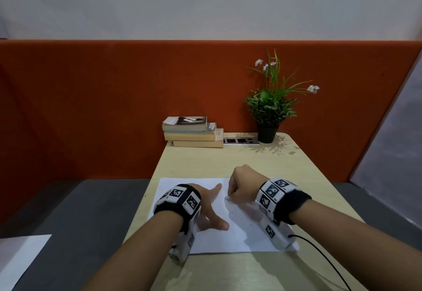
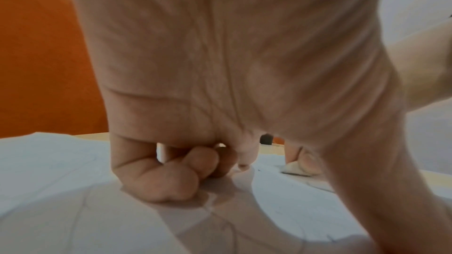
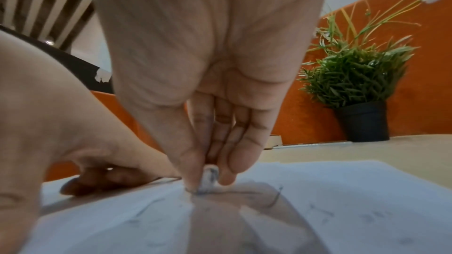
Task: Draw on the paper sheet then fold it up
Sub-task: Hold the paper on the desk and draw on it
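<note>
We judge the folding step to be in hand: pen marks already show on the paper sheet (image 1: 239, 233), which lies flat in the lower centre of the head view, on the near part of the wooden table (image 1: 274, 165).

Nearest us, the left hand (image 1: 210, 208) rests on the sheet's left half. Its thumb (image 1: 222, 223) and forefinger are spread and touch the paper, while the left wrist view shows its other fingers (image 2: 166, 184) curled under, knuckles on the sheet, holding nothing.

Just beyond, at mid-sheet, the right hand (image 1: 242, 185) has its thumb and fingertips (image 3: 227, 177) closed in a pinch on a small raised bit of paper (image 3: 209, 179), apparently the sheet's own edge or corner. We cannot tell which.

Next, we expect the pinched part must be carried over and laid square while the left hand pins the rest.

Farther back, in the upper centre, stand 3 stacked books (image 1: 193, 132) and a potted plant (image 1: 270, 108).
</note>
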A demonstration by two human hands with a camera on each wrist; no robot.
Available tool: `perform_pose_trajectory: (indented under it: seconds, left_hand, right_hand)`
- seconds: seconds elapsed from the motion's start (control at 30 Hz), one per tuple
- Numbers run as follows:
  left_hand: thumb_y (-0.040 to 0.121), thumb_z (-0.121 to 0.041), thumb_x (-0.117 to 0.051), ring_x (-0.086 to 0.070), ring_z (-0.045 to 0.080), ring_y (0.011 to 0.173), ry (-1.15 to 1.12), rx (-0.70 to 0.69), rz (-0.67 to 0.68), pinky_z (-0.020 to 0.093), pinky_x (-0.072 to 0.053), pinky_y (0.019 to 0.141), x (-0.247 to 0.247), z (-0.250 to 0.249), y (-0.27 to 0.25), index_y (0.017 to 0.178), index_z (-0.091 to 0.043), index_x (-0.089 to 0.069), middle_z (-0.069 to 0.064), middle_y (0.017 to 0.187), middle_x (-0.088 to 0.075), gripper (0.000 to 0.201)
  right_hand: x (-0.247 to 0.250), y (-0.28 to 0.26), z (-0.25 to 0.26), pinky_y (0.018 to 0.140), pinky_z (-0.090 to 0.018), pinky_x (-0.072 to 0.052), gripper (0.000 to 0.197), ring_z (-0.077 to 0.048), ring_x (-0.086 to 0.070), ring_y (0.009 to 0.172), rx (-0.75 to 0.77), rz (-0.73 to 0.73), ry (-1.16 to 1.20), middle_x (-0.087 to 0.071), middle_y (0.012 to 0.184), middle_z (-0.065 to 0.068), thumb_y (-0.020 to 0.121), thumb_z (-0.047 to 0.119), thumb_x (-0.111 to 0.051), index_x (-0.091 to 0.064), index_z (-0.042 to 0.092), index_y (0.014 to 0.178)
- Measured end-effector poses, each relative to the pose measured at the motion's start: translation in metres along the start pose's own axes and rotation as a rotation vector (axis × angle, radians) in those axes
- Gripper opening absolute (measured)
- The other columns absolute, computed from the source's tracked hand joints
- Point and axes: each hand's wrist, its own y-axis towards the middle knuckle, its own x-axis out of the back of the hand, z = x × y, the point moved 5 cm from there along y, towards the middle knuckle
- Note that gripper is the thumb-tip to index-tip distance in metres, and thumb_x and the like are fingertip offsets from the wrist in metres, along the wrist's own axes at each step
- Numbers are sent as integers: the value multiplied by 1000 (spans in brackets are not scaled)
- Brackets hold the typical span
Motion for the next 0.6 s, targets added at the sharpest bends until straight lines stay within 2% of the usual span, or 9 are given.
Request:
perform_pose_trajectory:
  seconds: [0.1,0.17,0.23,0.37,0.43,0.53,0.6]
  left_hand:
    - [44,-99,-63,-55,21,122,11,-1,-9,34,-45,95,0,0,-1,156,-42,17,3,150,-51,150]
    - [43,-99,-63,-53,23,128,16,4,-19,35,-45,99,-1,0,-2,155,-43,18,4,153,-47,149]
    - [40,-101,-61,-51,24,131,24,10,-38,37,-44,103,-2,0,-2,154,-44,20,4,154,-46,151]
    - [30,-106,-56,-59,22,118,25,15,-30,37,-49,100,-2,-1,-2,153,-45,20,2,144,-56,157]
    - [31,-106,-55,-60,21,112,33,12,-29,35,-50,95,-1,-1,-4,154,-43,19,2,138,-59,157]
    - [38,-103,-58,-58,23,111,47,18,-46,34,-48,91,-1,-2,-6,155,-43,17,4,138,-58,152]
    - [41,-100,-61,-57,24,117,41,23,-34,37,-48,96,0,-3,-6,155,-43,18,5,142,-56,150]
  right_hand:
    - [-9,-10,-2,75,-30,-64,8,-13,-74,80,25,74,34,-80,86,3,80,18,-81,-84,15,87]
    - [-15,-23,-3,81,-34,-64,11,-13,-76,84,66,190,74,-81,88,5,79,18,-81,-84,18,90]
    - [-17,-30,-5,81,-34,-64,14,-12,-76,85,94,253,93,-81,90,6,78,18,-81,-84,20,91]
    - [-4,-19,-15,78,-34,-64,10,-8,-74,80,56,61,32,-79,81,10,80,27,-81,-84,20,85]
    - [-1,-13,-19,76,-35,-64,11,-11,-73,78,12,-14,37,-79,80,7,81,25,-79,-84,15,82]
    - [-8,-21,-16,74,-29,-64,11,-11,-74,79,10,27,61,-79,83,6,82,26,-79,-84,16,84]
    - [-15,-32,-11,76,-30,-64,10,-11,-75,80,33,131,125,-80,85,6,81,24,-81,-84,17,87]
